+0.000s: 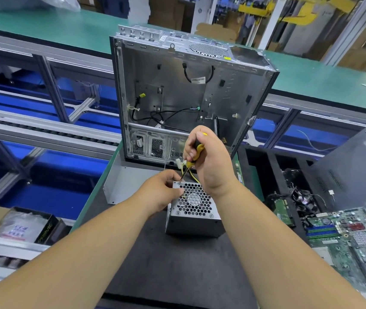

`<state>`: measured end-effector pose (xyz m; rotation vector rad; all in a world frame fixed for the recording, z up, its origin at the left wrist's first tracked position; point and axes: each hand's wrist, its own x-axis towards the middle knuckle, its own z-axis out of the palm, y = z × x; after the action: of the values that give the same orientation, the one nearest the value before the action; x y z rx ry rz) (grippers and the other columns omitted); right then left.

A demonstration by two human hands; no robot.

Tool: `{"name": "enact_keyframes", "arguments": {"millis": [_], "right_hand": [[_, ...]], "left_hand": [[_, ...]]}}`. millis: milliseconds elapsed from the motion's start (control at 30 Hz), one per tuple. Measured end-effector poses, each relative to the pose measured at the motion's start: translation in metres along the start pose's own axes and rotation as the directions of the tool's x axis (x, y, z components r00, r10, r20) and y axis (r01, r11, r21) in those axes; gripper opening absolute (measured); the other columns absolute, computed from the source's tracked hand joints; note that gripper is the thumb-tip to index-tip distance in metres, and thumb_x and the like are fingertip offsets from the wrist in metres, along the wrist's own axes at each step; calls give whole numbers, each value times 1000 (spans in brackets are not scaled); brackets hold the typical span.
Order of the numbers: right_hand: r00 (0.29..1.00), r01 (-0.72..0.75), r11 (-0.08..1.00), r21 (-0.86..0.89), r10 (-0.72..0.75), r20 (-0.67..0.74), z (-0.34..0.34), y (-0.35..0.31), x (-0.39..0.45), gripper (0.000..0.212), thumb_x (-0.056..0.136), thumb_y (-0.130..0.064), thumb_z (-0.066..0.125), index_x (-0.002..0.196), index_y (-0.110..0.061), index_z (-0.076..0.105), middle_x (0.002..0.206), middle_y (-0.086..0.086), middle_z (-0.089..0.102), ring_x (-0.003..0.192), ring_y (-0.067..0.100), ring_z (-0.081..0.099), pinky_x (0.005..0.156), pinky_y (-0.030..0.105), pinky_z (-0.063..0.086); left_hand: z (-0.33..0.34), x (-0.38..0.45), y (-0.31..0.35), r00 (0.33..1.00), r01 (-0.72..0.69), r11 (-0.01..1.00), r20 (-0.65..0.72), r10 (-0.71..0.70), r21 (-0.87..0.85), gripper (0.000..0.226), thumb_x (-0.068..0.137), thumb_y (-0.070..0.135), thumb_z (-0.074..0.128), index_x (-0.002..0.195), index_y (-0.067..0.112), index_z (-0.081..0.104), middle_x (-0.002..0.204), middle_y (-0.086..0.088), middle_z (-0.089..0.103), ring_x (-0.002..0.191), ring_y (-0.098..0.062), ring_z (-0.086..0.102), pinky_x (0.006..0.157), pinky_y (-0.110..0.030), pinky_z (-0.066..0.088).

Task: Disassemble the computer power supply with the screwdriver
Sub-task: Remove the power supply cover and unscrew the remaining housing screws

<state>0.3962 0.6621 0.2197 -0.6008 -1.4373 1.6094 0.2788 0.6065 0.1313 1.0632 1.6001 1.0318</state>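
A grey metal power supply (194, 221) with a honeycomb fan grille on top sits on the black mat (166, 264) in front of me. My right hand (211, 166) grips a yellow and black screwdriver (196, 151), held nearly upright, with its tip at the far left corner of the grille. My left hand (159, 192) grips the power supply's left top edge, fingers curled at that same corner. Yellow and black wires with a white connector (179, 163) stick out behind the unit.
An open, gutted computer case (177, 97) stands upright just behind the power supply. A grey side panel (121, 184) lies left of it. At right, a black foam tray (267, 170) holds cables and boards, with a green motherboard (351, 239) and a dark case panel (360, 170).
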Motion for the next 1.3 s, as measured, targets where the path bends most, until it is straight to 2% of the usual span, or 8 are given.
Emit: {"name": "enact_keyframes", "arguments": {"millis": [133,300,500,700,900,1033,1133,1300], "right_hand": [[995,-100,991,87,98,36,3,-3,8,23,92,-33,42,77,-16,47,56,-1,36,54,17,30,58,30,30],[986,-119,990,-70,126,106,6,-5,12,23,94,-36,42,91,-13,42,70,-1,53,62,18,47,66,30,40],[978,-191,978,-80,183,-103,9,-10,17,29,104,-30,44,79,-14,49,65,-3,58,61,15,53,79,44,41],[965,-215,976,44,219,-144,18,-6,19,42,107,-32,31,72,-14,47,55,-2,44,50,13,37,57,26,34],[977,-184,968,171,199,-76,14,-4,21,39,104,-33,36,72,-14,46,51,-2,36,48,12,29,47,22,27],[986,-144,988,54,148,-75,6,1,20,26,96,-30,45,74,-18,41,59,-3,48,52,14,41,60,29,35],[979,-173,985,27,175,-106,1,0,21,23,90,-35,55,79,-17,49,68,-4,60,61,14,57,75,39,45],[947,-230,973,17,228,-228,-1,-5,25,26,99,-33,55,85,-13,63,64,-7,63,67,14,60,81,39,49]], "left_hand": [[-1,-2,1,1000,-13,1000,21,14,-8,13,88,9,68,90,21,63,83,-9,63,71,-21,56,69,-36,43],[-2,-1,0,1000,5,1000,29,-5,-17,13,89,9,68,96,18,63,88,-13,60,68,-19,58,69,-35,42],[-2,3,-1,999,-5,999,34,3,36,14,88,13,69,90,25,64,88,-11,61,76,-20,54,72,-32,45],[-4,4,-2,999,-27,996,34,25,81,14,88,14,68,89,27,63,76,-4,55,69,-17,49,63,-25,41],[-3,7,-2,999,-27,998,31,25,55,16,89,11,68,89,26,62,72,-4,54,65,-20,51,66,-29,42],[-3,7,0,999,-21,999,36,20,44,14,89,10,68,91,24,63,76,-4,59,65,-17,55,67,-28,45],[-3,7,-1,999,-11,1000,49,10,10,14,89,8,67,91,21,63,81,-9,59,72,-19,56,68,-27,46],[-3,9,-1,999,-11,1000,42,10,20,15,89,10,68,87,24,63,77,-4,63,71,-17,59,70,-30,49]]}}
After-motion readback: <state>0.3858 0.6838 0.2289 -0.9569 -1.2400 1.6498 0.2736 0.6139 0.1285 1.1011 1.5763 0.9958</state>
